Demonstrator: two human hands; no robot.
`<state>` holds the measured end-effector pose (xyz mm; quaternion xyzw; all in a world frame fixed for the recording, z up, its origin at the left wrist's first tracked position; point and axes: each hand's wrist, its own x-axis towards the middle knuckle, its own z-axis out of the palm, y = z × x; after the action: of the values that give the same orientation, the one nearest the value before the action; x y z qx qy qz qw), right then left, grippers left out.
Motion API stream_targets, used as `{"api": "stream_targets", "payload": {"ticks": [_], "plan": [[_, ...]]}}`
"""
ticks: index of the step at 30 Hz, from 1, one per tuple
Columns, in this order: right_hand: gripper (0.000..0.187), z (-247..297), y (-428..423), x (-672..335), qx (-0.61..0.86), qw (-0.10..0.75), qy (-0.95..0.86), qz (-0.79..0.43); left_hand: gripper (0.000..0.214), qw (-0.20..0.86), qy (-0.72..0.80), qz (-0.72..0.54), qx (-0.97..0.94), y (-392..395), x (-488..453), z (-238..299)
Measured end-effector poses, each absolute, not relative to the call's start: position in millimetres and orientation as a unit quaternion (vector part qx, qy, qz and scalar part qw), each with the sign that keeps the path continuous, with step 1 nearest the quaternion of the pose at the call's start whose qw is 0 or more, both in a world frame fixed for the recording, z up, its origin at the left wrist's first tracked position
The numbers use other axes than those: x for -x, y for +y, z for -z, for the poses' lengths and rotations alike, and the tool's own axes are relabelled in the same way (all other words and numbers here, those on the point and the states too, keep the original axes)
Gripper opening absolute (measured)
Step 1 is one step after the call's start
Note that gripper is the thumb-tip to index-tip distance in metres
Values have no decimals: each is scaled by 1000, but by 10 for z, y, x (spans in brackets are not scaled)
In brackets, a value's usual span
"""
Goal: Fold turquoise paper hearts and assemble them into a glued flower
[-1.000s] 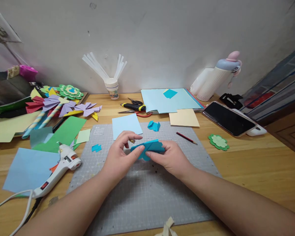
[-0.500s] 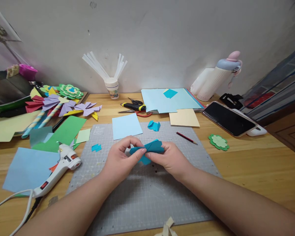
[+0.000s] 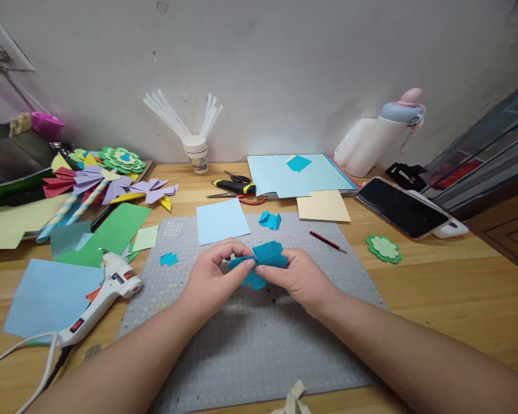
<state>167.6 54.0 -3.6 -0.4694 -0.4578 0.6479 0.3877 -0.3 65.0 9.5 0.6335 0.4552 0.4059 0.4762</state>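
Note:
A blue paper flower [image 3: 268, 252] with rounded, creased petals is held just above the grey cutting mat [image 3: 242, 356]. My left hand [image 3: 216, 276] pinches its left side, thumb close to the centre. On the other side, my right hand [image 3: 300, 282] grips the flower with the thumb in front and the fingers behind, partly hidden. Blue paper scraps [image 3: 270, 220] lie beyond the hands, and a smaller blue scrap [image 3: 169, 259] rests to the left. A light blue square sheet [image 3: 223, 222] lies just behind my left hand.
At left are a white glue gun [image 3: 118, 279] with its cord, green paper [image 3: 107, 236] and paper flowers [image 3: 95, 178]. Scissors [image 3: 237, 177], a cutter [image 3: 235, 187] and a paper cup [image 3: 197, 155] stand or lie at the back. A pencil [image 3: 327, 241], phone [image 3: 403, 208] and bottle [image 3: 382, 138] are at right.
The blue flower's upper petals have opened upward and spread, so more of its face shows. Both hands keep their hold in nearly the same place.

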Motion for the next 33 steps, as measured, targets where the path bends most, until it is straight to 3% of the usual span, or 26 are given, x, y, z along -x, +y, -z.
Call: {"api": "stream_targets", "payload": {"ticks": [26, 33], "plan": [[14, 11, 517, -1702, 485, 355, -598, -530, 21, 640, 440, -367, -512, 668, -6, -64], [13, 61, 571, -1736, 429, 376, -751, -332, 18, 653, 426, -342, -524, 677, 6, -71]]}}
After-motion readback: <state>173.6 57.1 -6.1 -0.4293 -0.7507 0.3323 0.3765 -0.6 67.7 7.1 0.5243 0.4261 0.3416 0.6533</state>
